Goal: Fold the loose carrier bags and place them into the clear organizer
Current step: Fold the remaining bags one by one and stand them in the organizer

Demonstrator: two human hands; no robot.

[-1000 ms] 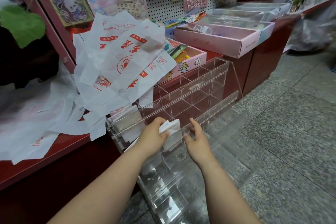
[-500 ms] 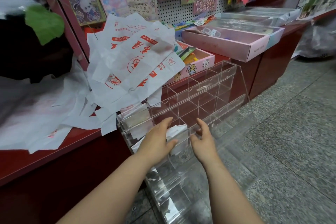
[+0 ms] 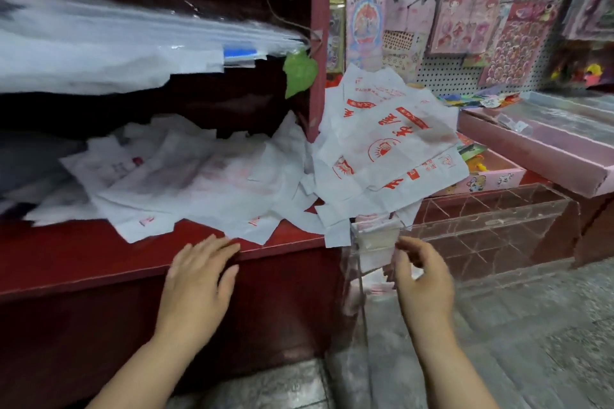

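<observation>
With fingers slack and empty, the left hand [image 3: 199, 279] or right hand [image 3: 423, 282] could drag the overhanging carrier bags [image 3: 206, 189] at twelve o'clock off the tabletop [image 3: 83, 252].

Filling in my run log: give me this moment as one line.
left hand open, at shelf edge near loose bags | right hand empty, by organizer | folded bags in organizer

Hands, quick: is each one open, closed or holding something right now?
Left hand: open, fingers straight, empty, at the dark red shelf edge.
Right hand: open, loosely curled, empty, beside the clear plastic organizer.
</observation>
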